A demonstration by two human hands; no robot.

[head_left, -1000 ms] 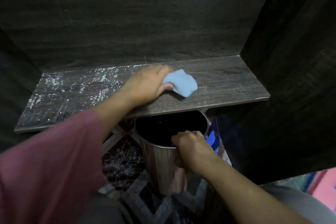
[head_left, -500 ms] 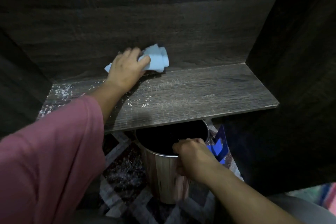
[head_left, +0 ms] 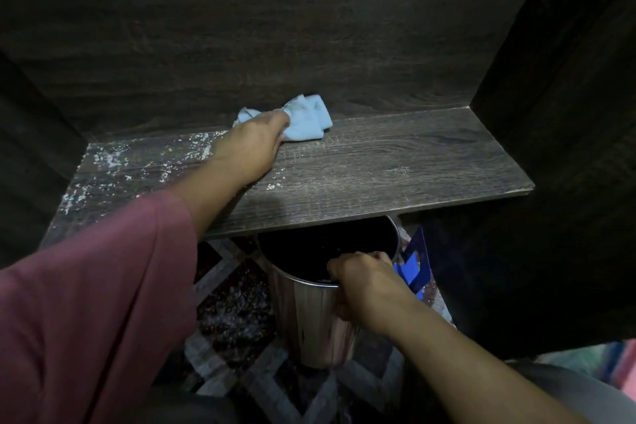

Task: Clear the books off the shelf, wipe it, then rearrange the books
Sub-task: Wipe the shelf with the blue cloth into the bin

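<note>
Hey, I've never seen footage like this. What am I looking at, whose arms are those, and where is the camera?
There is no machine here. A person is working with bare hands, and the camera sits on their head, looking forward and down. That is why both arms reach in from the bottom of the picture.

The left hand, on the arm in the maroon sleeve, grips a light blue cloth at the back of a dark wooden shelf. White specks lie on the shelf's left part, and no books stand on it.

The right hand grips the rim of a shiny metal bin just under the shelf's front edge, above a patterned floor. A blue object behind the bin is too hidden to name.
</note>
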